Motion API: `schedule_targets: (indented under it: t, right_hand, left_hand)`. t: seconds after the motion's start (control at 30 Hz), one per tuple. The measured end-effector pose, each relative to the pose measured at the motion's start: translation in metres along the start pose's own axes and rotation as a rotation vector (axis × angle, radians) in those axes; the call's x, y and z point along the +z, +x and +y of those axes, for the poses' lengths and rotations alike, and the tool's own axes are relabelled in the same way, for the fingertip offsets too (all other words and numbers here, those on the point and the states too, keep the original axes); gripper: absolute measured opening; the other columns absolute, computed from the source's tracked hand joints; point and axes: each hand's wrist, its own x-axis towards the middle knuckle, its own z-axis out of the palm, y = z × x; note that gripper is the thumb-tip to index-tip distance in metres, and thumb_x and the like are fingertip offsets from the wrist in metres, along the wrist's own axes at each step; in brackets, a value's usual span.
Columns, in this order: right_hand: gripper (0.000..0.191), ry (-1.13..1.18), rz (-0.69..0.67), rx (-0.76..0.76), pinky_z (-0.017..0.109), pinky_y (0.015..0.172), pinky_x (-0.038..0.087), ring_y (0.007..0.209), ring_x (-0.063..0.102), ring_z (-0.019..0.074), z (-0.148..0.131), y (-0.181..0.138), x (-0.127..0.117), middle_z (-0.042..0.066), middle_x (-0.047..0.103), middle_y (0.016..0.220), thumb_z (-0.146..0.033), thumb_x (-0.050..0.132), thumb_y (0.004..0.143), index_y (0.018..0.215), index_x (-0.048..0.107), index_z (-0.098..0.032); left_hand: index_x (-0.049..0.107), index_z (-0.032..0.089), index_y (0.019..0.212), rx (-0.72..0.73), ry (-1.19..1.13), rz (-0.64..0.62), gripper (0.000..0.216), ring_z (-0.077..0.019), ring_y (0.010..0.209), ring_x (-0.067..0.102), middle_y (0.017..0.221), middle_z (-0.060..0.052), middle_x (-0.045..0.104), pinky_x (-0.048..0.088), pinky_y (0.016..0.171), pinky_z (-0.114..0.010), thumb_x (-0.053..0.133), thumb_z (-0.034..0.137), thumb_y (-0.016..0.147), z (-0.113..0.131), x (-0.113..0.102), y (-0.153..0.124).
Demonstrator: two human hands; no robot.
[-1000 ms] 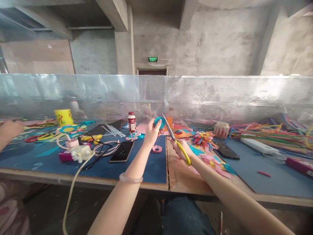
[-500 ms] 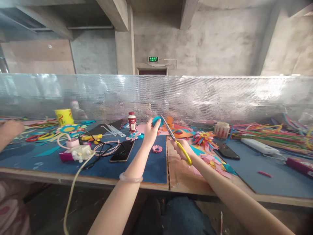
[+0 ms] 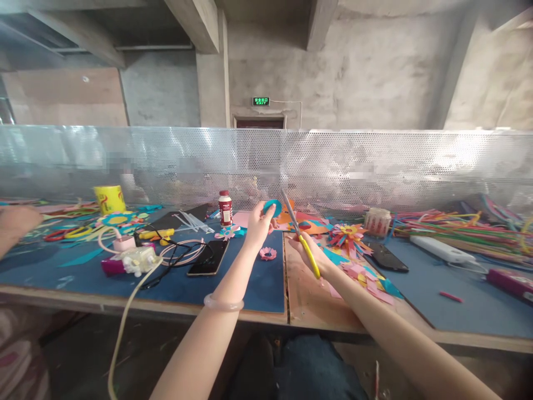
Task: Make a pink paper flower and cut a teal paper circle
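My left hand (image 3: pixel 258 224) is raised above the blue mat and pinches a round teal paper piece (image 3: pixel 271 207). My right hand (image 3: pixel 310 254) grips yellow-handled scissors (image 3: pixel 300 236), whose silver blades point up toward the teal piece and stand just right of it. A small pink paper flower (image 3: pixel 267 254) lies on the mat below my left hand. A pale bangle (image 3: pixel 223 303) circles my left wrist.
A red bottle (image 3: pixel 225 208), black phone (image 3: pixel 207 257), white charger with cables (image 3: pixel 137 260) and yellow cup (image 3: pixel 109 198) stand on the left. Paper flowers (image 3: pixel 348 234), scraps, a second phone (image 3: pixel 387 256) and coloured strips (image 3: pixel 462 228) are on the right. Another person's hand (image 3: pixel 14 223) is far left. A perforated metal screen (image 3: pixel 375 166) runs behind.
The scissors tilted more upright and shifted slightly right. My left hand turned the teal piece a little and lifted it slightly.
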Motion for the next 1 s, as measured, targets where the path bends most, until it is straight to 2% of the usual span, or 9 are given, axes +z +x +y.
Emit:
schedule_targets:
  t: [0.17, 0.37, 0.57, 1.0]
  right_hand:
    - [0.029, 0.032, -0.029, 0.014, 0.023, 0.047, 0.032, 0.05, 0.038, 0.0104, 0.013, 0.004, 0.005, -0.003, 0.045, 0.059, -0.046, 0.039, 0.078, 0.068, 0.044, -0.019]
    - [0.033, 0.044, -0.045, -0.002, 0.022, 0.044, 0.028, 0.044, 0.034, 0.0091, 0.017, 0.003, 0.008, -0.005, 0.038, 0.049, -0.045, 0.035, 0.08, 0.062, 0.041, -0.019]
    - [0.031, 0.032, -0.059, -0.025, 0.022, 0.044, 0.029, 0.044, 0.035, 0.0091, 0.012, 0.0, 0.006, -0.005, 0.038, 0.051, -0.045, 0.035, 0.081, 0.062, 0.037, -0.02]
    - [0.032, 0.001, -0.055, -0.034, 0.022, 0.043, 0.03, 0.042, 0.037, 0.0094, 0.013, 0.0, 0.005, -0.005, 0.039, 0.049, -0.046, 0.034, 0.08, 0.062, 0.035, -0.02]
  left_hand:
    - [0.048, 0.019, 0.08, -0.006, -0.015, -0.052, 0.031, -0.0057, 0.034, 0.044, 0.059, 0.001, 0.059, 0.029, 0.032, -0.017, 0.056, 0.049, 0.077, -0.001, 0.004, 0.0]
    - [0.046, 0.019, 0.075, -0.003, -0.016, -0.048, 0.032, -0.0062, 0.031, 0.039, 0.044, 0.006, 0.049, 0.028, 0.032, -0.017, 0.056, 0.049, 0.077, -0.005, 0.005, 0.0]
    - [0.045, 0.019, 0.073, 0.012, -0.013, -0.032, 0.033, -0.0065, 0.034, 0.043, 0.054, 0.002, 0.057, 0.03, 0.033, -0.018, 0.055, 0.05, 0.077, 0.0, 0.006, -0.003]
    - [0.044, 0.019, 0.073, 0.012, -0.003, -0.049, 0.032, -0.0061, 0.034, 0.044, 0.054, 0.002, 0.06, 0.031, 0.033, -0.016, 0.056, 0.048, 0.078, 0.001, 0.007, -0.003]
